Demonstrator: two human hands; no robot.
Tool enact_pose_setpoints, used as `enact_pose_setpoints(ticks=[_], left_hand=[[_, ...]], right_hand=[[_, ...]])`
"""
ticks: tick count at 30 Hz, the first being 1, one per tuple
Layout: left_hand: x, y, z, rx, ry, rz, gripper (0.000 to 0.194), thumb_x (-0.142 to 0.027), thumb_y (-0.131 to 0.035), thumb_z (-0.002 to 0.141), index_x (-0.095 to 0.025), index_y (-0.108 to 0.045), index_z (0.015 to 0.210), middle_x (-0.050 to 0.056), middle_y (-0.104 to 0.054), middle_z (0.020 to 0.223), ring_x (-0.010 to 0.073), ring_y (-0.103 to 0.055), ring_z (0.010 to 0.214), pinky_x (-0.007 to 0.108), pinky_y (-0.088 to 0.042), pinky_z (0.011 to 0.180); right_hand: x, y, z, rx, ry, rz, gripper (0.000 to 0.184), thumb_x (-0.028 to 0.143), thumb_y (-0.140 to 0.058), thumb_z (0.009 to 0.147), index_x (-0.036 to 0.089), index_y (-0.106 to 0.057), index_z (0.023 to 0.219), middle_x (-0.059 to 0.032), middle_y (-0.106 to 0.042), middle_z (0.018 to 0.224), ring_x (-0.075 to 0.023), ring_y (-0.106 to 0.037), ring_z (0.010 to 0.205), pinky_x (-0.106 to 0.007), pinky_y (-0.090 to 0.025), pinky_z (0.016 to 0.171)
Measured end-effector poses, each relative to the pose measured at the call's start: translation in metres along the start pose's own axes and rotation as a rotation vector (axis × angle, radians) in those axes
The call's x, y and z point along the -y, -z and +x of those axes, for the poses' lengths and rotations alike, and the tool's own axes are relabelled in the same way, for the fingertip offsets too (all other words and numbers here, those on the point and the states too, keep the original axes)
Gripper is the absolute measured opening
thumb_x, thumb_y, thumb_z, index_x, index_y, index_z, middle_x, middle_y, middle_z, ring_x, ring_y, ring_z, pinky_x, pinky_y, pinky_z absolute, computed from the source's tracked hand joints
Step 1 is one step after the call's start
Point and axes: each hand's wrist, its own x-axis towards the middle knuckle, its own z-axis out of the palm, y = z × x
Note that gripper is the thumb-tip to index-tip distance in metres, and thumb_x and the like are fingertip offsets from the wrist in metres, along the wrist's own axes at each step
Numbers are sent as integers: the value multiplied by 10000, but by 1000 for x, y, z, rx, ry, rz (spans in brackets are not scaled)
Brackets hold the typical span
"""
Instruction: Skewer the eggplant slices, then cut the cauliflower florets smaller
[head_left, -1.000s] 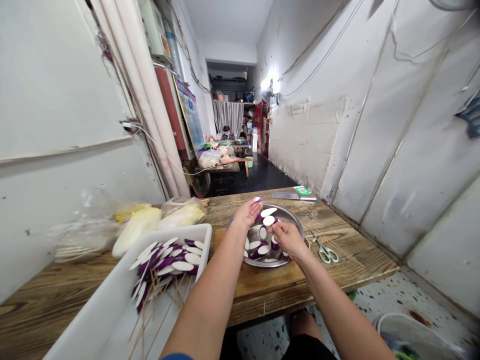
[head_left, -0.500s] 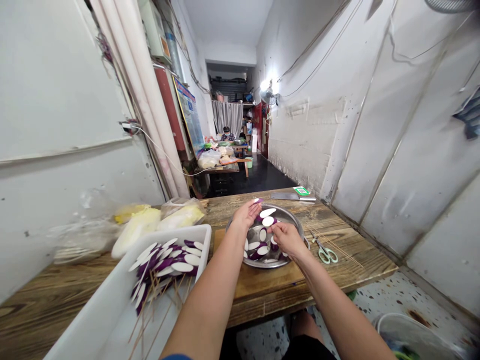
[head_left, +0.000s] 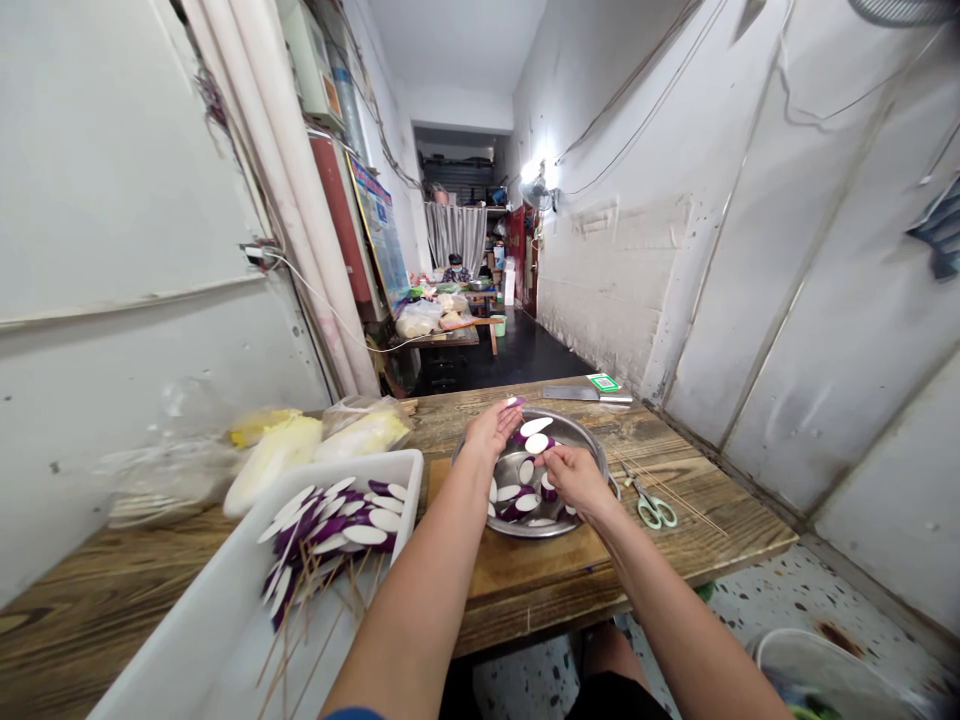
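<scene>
Over a round metal bowl point(head_left: 544, 532), my left hand point(head_left: 491, 430) has its fingers closed on a cut purple eggplant piece point(head_left: 515, 402). My right hand point(head_left: 576, 478) pinches at the edge of another eggplant piece point(head_left: 538, 443), its white cut face turned up. Whether a skewer runs through these pieces is hidden by the fingers. More loose eggplant pieces point(head_left: 527, 502) lie in the bowl, which rests on a wooden board point(head_left: 499, 580). To the left, a white plastic tub point(head_left: 416, 480) holds skewered eggplant point(head_left: 365, 535) with the thin sticks pointing toward me.
Green-handled scissors point(head_left: 656, 512) and thin bamboo skewers point(head_left: 694, 507) lie right of the bowl. Behind it are a cleaver point(head_left: 574, 393) and a green code card point(head_left: 603, 383). Bagged vegetables point(head_left: 281, 460) sit behind the tub. A person point(head_left: 455, 270) sits at a far table.
</scene>
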Motion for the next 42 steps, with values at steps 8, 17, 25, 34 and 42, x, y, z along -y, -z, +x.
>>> enact_pose_setpoints(ticks=[8, 17, 25, 34, 42], left_hand=[[1, 1, 2, 33, -1, 5, 145, -60, -612, 796, -48, -638, 938, 113, -696, 698, 157, -689, 619, 249, -585, 699], [4, 3, 9, 37, -62, 38, 141, -61, -660, 759, -56, -642, 899, 141, -706, 753, 186, -702, 669, 282, -585, 725], [6, 1, 2, 58, -135, 142, 94, -47, -663, 746, -91, -620, 818, 111, -701, 686, 185, -702, 672, 305, -571, 766], [9, 0, 0, 75, -155, 183, 117, -49, -669, 745, -116, -577, 772, 85, -691, 651, 166, -691, 622, 287, -570, 734], [12, 0, -2, 121, -161, 226, 119, -74, -690, 733, -109, -590, 786, 87, -693, 646, 157, -688, 610, 254, -555, 719]], right_hand=[[1, -1, 0, 11, -3, 36, 255, 391, -492, 697, 155, -586, 672, 91, -328, 386, -60, -224, 360, -203, -151, 381], [-1, 0, 0, -15, 13, 8, 252, 370, -475, 686, 149, -595, 666, 85, -336, 380, -59, -237, 367, -197, -159, 378], [3, -1, -1, -28, -23, 22, 216, 338, -483, 689, 155, -591, 649, 79, -341, 374, -63, -229, 350, -205, -151, 370], [0, -1, 2, -48, -1, -60, 225, 305, -438, 718, 151, -587, 651, 77, -361, 375, -61, -239, 341, -201, -162, 367], [-4, -2, 5, -89, -5, -123, 242, 286, -444, 753, 149, -610, 643, 60, -404, 398, -73, -313, 365, -198, -235, 398]])
